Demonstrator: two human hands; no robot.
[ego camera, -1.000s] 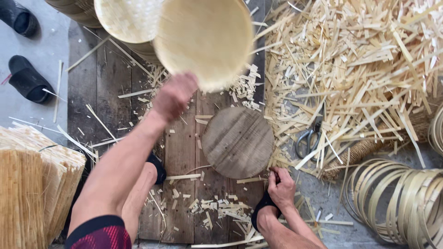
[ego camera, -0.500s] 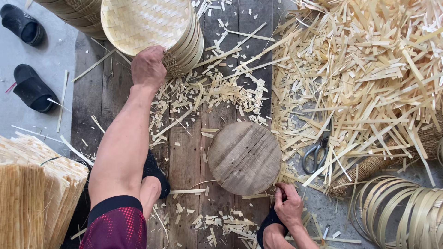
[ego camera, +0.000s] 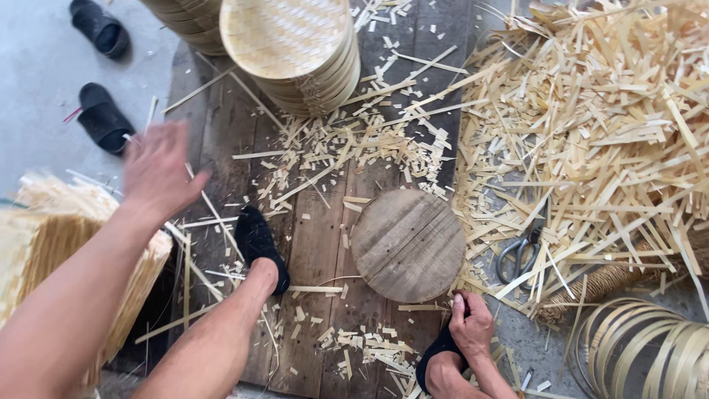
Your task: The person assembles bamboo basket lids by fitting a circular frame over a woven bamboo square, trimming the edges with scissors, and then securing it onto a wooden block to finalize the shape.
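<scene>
My left hand (ego camera: pixel 156 168) hovers empty, fingers spread, above the plank floor near the left edge, beside a pile of woven bamboo mats (ego camera: pixel 66 251). A stack of round woven bamboo lids (ego camera: pixel 292 48) stands at the top centre, well away from that hand. My right hand (ego camera: pixel 471 323) rests low on my right foot in a black sock (ego camera: pixel 437 358), fingers curled, just below a round wooden block (ego camera: pixel 408 244). My left foot in a black sock (ego camera: pixel 258 240) lies on the planks between the two hands.
A big heap of bamboo strips (ego camera: pixel 591 140) fills the right side, with scissors (ego camera: pixel 518 251) lying at its edge. Coiled bamboo hoops (ego camera: pixel 642 347) sit at the bottom right. Two black slippers (ego camera: pixel 102 114) lie on the concrete at the top left. Offcuts litter the planks.
My left hand carried a woven lid up onto the stack, let it go, and has swung back down to the left, empty. My right hand has stayed on my foot.
</scene>
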